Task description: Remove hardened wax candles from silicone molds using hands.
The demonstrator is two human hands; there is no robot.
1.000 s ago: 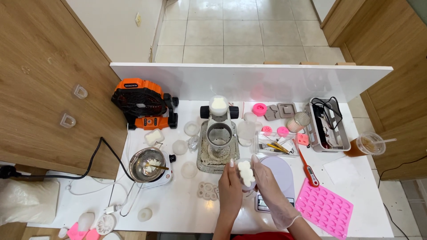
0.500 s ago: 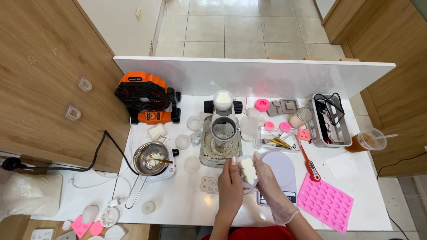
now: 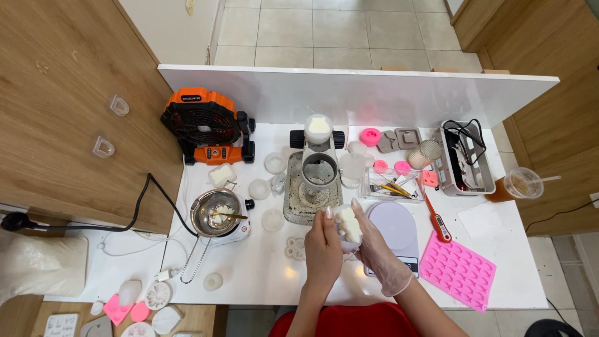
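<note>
Both hands have stayed over the white table (image 3: 249, 274), the left hand (image 3: 324, 246) and gloved right hand (image 3: 377, 249) closed around a white moulded piece (image 3: 348, 224) just beside the round scale (image 3: 393, 228).

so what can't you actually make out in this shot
Head view only:
- White lumpy piece: its underside and exact shape, covered by the left hand and the gloved right hand.
- Scale: its near edge and display, behind the right hand.
- Small metal pot: its contents, too small to tell.
- Pale moulds at the bottom left: cut off by the frame edge.
</note>
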